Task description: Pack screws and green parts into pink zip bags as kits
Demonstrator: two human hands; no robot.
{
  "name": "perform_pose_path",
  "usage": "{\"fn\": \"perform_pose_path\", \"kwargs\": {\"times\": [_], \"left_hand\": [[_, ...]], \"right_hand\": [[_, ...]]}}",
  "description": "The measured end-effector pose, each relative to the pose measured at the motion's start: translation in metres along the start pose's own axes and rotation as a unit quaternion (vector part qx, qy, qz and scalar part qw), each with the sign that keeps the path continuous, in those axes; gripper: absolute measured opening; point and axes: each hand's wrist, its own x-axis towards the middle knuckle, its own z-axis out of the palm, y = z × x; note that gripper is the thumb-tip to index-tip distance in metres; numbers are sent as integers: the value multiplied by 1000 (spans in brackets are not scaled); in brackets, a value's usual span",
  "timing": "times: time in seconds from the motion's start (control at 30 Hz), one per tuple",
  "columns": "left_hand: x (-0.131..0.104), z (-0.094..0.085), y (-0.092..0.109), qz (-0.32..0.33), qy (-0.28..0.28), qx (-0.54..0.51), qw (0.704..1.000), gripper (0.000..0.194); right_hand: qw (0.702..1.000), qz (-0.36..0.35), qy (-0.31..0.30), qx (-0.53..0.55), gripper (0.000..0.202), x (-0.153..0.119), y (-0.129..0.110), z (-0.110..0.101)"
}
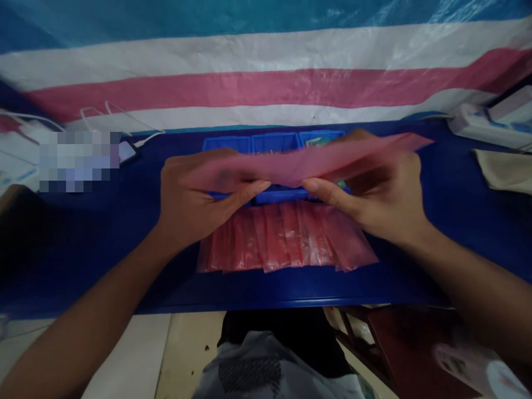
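A pink plastic bag (286,163) is stretched sideways between my two hands, above the table. My left hand (191,194) pinches its near edge with the thumb, and the fingers lie behind the plastic. On the other side my right hand (378,197) grips the same edge, thumb in front. The bag is somewhat blurred, and a small dark patch shows at its left part. Below it, several pink plastic bags (286,238) lie overlapped in a row. Behind the hands stand blue bins (276,141), partly hidden by the held bag; one has a green and white item in it.
The table (174,288) is dark blue. At the left are a phone (126,151) with a white cable and a blurred-out patch. A white power strip (486,127) and a beige cloth (505,169) lie at the right. A striped sheet (266,88) hangs behind.
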Motion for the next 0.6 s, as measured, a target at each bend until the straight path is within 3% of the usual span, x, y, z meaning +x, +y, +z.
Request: {"fn": "perform_pose_path", "kwargs": {"times": [0.07,0.2,0.3,0.4,0.6], "left_hand": [[3,-1,-2,28,-33,13,999,11],[6,0,-19,-1,-19,69,997,16],[5,4,-29,-69,-83,99,989,29],[2,8,-27,-83,-129,98,983,33],[2,15,-16,-61,-119,127,983,34]], "right_hand": [[997,-47,-8,-62,7,-1,4,0],[976,-115,-53,-178,25,2,26,-2],[969,-99,-84,-211,30,3,41,-5],[969,-103,-112,-195,29,1,46,-9],[965,-111,-131,-198,26,0,44,-17]]}}
